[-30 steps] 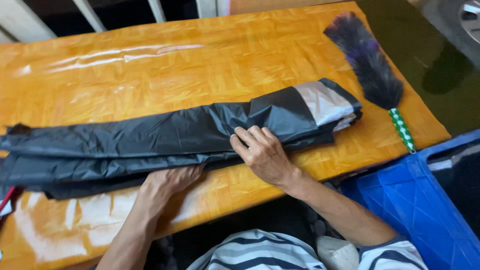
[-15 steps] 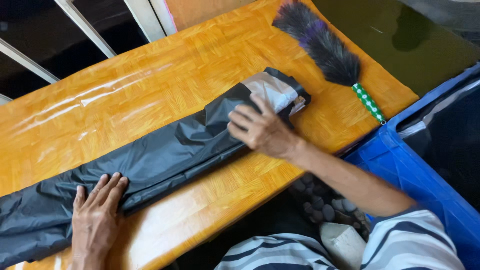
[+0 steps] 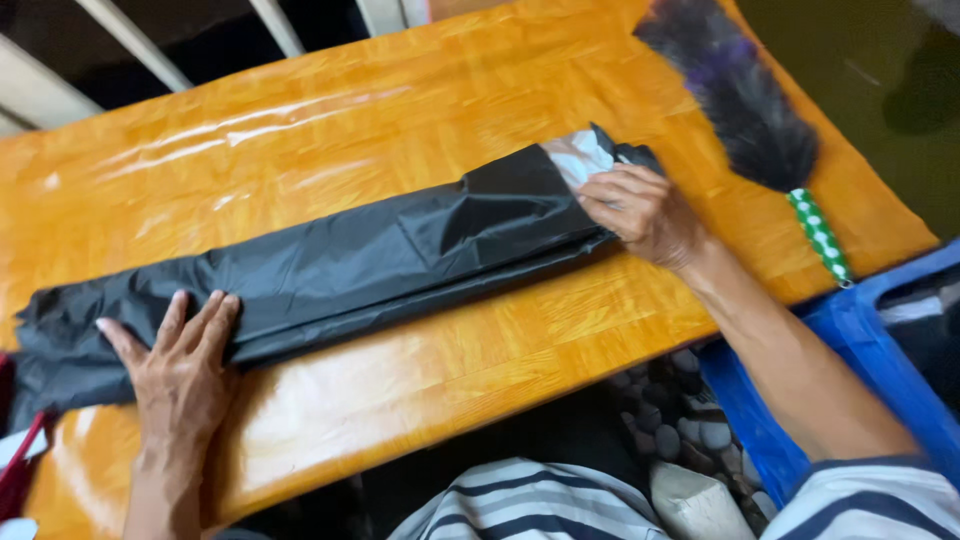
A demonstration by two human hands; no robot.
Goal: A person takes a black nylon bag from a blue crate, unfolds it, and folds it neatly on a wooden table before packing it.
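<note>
We take the long black garment (image 3: pixel 330 270) as our landmark, lying slantwise across the orange table (image 3: pixel 330 130). Beyond it, toward the railing, the tabletop lies bare and wide, and a hand can sweep there freely. On our side of it a narrower bare strip runs along the table edge. Its near-left end is covered by our left hand (image 3: pixel 180 360), pressed flat; its far-right end by our right hand (image 3: pixel 645 210). Just past that right end a feather duster (image 3: pixel 745 110) blocks the corner. Below that end, off the table, a blue crate (image 3: pixel 850 390) closes the way.
</note>
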